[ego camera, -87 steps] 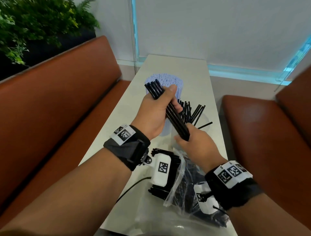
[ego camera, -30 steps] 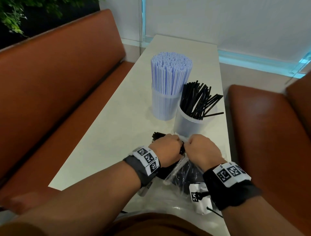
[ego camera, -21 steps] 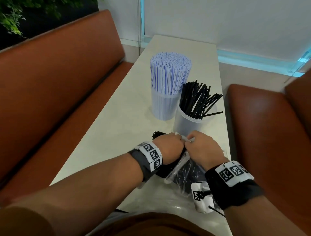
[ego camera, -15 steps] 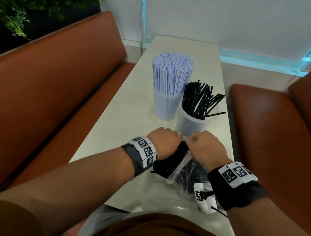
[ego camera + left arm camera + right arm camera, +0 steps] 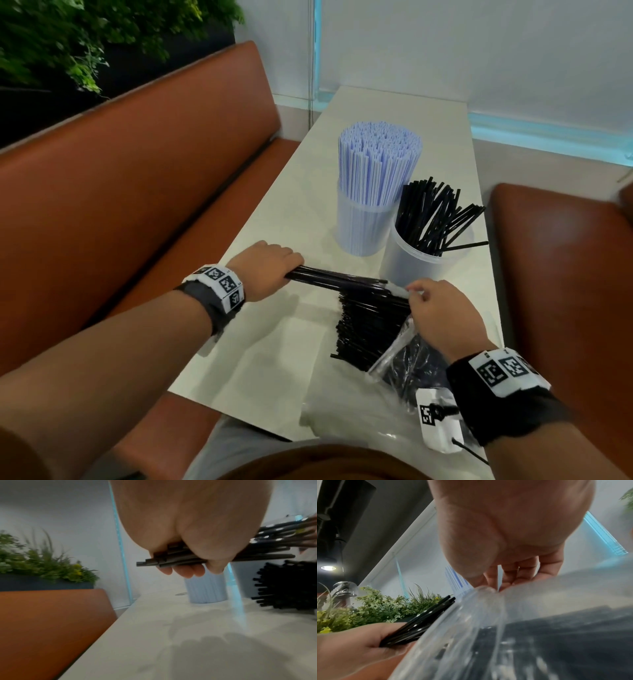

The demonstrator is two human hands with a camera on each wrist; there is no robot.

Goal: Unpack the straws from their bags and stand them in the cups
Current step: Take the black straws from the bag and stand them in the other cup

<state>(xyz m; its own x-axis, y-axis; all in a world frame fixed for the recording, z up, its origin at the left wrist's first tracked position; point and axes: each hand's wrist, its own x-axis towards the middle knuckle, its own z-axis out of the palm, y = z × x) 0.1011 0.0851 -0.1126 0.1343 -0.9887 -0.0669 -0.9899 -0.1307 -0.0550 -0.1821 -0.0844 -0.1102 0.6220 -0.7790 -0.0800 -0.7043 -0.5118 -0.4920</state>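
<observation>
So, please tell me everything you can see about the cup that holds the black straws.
The cup with black straws is a translucent, whitish plastic cylinder standing upright on the table, right beside the cup of pale blue straws; whether they touch is unclear. It is only partly filled: the black straws inside lean loosely and fan toward the right, one lying almost flat over the rim. No hand touches it.

Left hand grips black straws; right hand pinches bag.
</observation>
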